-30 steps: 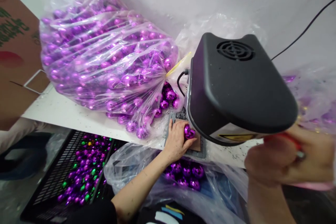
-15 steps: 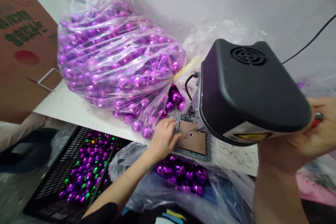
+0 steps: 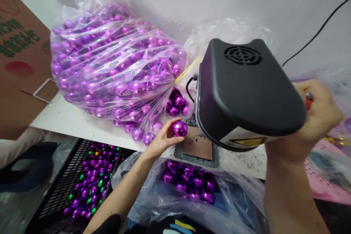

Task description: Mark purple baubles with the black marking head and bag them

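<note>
Left hand (image 3: 161,140) pinches one faceted purple bauble (image 3: 180,128), off the brown pad (image 3: 197,148) at four o'clock; more baubles (image 3: 189,181) lie at six, though which are finished is unclear.

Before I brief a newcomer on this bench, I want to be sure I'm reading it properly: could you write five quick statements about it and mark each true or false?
1. The left hand holds a purple ball. True.
2. Everything in the crate is purple. False: the crate also holds green pieces.
3. The brown board has a small hole in it. True.
4. The big bag is closed with a red tie. False: the tie on the big bag is yellow.
5. The right hand is at the black machine. True.
</note>
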`<action>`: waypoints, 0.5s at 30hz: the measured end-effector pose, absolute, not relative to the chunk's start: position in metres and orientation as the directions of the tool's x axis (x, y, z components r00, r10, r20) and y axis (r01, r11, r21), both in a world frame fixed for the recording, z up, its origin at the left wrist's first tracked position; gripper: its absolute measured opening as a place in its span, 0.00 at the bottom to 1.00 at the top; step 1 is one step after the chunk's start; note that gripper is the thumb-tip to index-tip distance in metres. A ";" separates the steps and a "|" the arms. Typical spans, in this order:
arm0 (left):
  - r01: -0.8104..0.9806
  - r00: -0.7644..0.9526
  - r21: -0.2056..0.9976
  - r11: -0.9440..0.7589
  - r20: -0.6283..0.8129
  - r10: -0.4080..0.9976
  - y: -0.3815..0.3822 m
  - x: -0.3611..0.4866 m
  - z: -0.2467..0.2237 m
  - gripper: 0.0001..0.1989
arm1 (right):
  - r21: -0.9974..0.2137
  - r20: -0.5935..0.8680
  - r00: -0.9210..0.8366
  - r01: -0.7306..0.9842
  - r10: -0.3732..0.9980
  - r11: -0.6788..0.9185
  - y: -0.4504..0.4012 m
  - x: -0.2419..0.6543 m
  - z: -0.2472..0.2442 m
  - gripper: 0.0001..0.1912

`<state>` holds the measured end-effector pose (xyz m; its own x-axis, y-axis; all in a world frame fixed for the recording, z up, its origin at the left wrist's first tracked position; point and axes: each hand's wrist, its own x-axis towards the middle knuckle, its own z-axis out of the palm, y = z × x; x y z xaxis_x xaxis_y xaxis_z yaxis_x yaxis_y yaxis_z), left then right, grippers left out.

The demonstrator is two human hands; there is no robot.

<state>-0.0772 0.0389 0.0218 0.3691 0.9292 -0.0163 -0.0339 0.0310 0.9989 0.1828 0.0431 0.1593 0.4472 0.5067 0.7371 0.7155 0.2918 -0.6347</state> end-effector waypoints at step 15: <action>-0.408 0.370 0.782 0.471 -0.330 0.868 0.026 -0.060 0.005 0.17 | -0.610 0.750 0.384 0.716 0.538 0.340 0.042 0.180 0.164 0.19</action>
